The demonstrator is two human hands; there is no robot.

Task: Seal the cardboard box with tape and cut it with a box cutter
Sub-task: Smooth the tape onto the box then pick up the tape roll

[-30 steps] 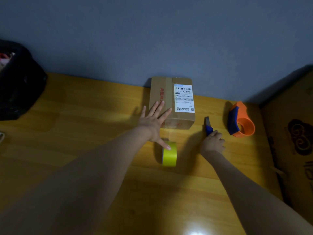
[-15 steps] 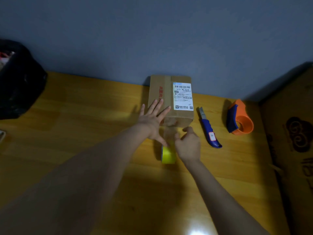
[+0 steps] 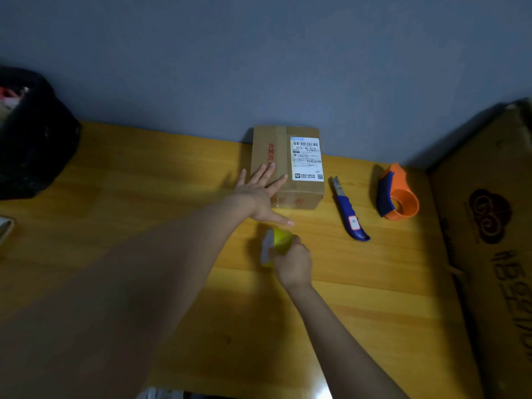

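Note:
A small cardboard box (image 3: 299,185) with a white shipping label lies closed against the far wall on the wooden table (image 3: 144,197). My left hand (image 3: 259,197) rests flat, fingers spread, on the box's near left part. My right hand (image 3: 293,264) grips a yellow tape roll (image 3: 280,240) just in front of the box, slightly blurred. A blue box cutter (image 3: 349,214) lies on the table to the right of the box, its blade pointing away from me.
An orange and blue tape dispenser (image 3: 398,197) sits right of the cutter. A large cardboard box (image 3: 495,254) stands along the right edge. A black bag (image 3: 31,139) sits at the far left. The grey wall runs behind the table.
My right hand let go of the box cutter, which now lies on the table, and moved left onto the tape roll, which it now grips. My left hand stayed on the box.

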